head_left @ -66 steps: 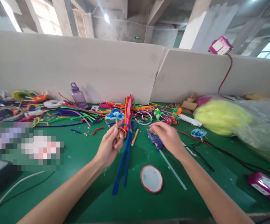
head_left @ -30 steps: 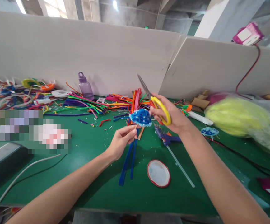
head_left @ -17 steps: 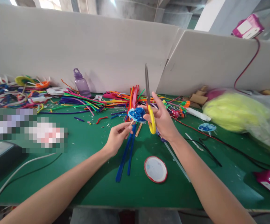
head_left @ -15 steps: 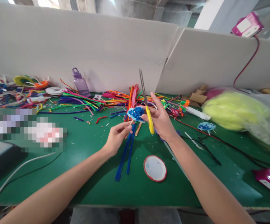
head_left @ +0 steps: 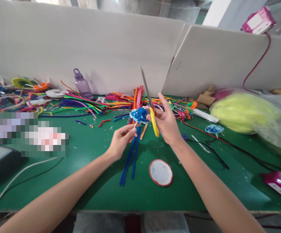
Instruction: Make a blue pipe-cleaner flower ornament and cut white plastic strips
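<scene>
My left hand (head_left: pixel 121 141) is closed, pinching a thin wooden stick (head_left: pixel 136 124) between thumb and fingers. Just above it is a fuzzy blue, cloud-shaped craft piece (head_left: pixel 140 115) with a light-blue edge and white dots. In my right hand (head_left: pixel 167 125) are scissors (head_left: pixel 154 123) with yellow handles, their blades pointing up and away; the index finger is raised off them. My right fingertips are at the right edge of the blue piece; whether they also grip it is hard to tell. Blue pipe cleaners (head_left: pixel 128 161) lie on the table below my hands.
A red-rimmed round lid (head_left: pixel 161 172) lies in front. Another blue cloud piece (head_left: pixel 214 129) is at right, near cables and a yellow bundle in plastic (head_left: pixel 243 113). Colourful pipe cleaners (head_left: pixel 82 105) and a purple bottle (head_left: pixel 83 84) line the back, before a white partition (head_left: pixel 82 48).
The scissors have turned, and their blades now look like one line instead of two. The blue piece and my hands have shifted slightly left. The stick stays in my left hand.
</scene>
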Demonstrator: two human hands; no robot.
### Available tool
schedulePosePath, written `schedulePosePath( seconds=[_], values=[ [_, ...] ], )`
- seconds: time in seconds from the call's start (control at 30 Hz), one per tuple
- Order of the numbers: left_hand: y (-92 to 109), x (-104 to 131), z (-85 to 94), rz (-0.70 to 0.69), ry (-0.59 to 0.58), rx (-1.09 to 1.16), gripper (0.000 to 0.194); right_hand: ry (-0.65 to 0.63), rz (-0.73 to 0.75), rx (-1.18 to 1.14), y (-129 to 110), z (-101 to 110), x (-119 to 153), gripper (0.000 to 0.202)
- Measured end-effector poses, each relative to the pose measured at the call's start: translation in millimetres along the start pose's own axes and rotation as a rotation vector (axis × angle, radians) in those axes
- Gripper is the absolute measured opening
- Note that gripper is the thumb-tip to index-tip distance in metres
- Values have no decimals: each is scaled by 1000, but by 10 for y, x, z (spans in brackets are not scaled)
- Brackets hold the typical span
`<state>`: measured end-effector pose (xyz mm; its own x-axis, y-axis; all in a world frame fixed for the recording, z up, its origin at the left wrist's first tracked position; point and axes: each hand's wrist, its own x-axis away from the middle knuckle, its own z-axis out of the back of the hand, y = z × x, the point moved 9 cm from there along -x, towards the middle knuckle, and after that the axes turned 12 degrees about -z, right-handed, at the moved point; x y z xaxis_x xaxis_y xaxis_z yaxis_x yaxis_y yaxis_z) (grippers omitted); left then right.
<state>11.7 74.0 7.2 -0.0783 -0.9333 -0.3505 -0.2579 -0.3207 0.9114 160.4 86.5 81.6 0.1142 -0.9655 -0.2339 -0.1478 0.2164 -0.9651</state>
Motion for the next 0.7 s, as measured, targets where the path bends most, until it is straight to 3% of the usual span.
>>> schedulePosePath(
  seconds=[0.23,0.47,0.57,0.7],
  values=[
    [40,-27,-8,-27,-27,50,34,130,47,-25,-182,367,-59,53],
    [71,-45,39,-18,24,132,35,-108,-86,255,-222,286,10,62],
    [75,-45,46,-4,31,178,31,-109,-117,391,-204,341,46,55],
    [138,-61,45,-85,2,169,24,-162,-167,568,-143,441,113,50]
  ],
)
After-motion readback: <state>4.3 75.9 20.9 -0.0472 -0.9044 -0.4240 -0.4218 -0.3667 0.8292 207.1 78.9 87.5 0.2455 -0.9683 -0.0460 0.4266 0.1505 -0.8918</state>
